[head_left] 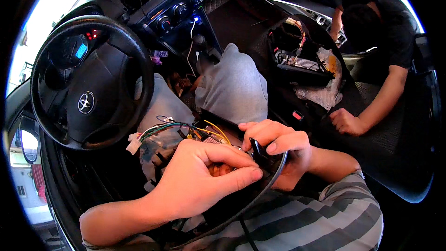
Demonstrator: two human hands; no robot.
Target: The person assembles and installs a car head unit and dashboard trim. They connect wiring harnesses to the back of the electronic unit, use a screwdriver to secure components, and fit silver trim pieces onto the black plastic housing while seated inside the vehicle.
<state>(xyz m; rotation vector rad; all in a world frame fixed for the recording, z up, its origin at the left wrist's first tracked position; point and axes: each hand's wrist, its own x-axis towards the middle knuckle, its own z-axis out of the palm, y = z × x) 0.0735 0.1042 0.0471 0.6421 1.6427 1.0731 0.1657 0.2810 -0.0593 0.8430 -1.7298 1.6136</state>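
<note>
A black curved plastic trim panel [261, 196] rests across my lap, its rim sweeping down toward my striped shirt. My right hand [285, 155] grips the panel's far right corner, thumb and fingers around a black tab. Over the panel's middle, my left hand [190, 181] has thumb and index finger pinched close to that corner; whatever lies between the fingertips is hidden. Beyond the left hand runs a bundle of coloured wires [174, 127], ending in a white plug connector [134, 144] above my left thigh.
The steering wheel [145, 67] stands at the left. A white cable [191, 42] hangs from the console by the gear lever [199, 42]. On the passenger seat sit a black unit with wires [302, 78] and clear plastic wrap [320, 95]. Another person [392, 32] leans in at the right.
</note>
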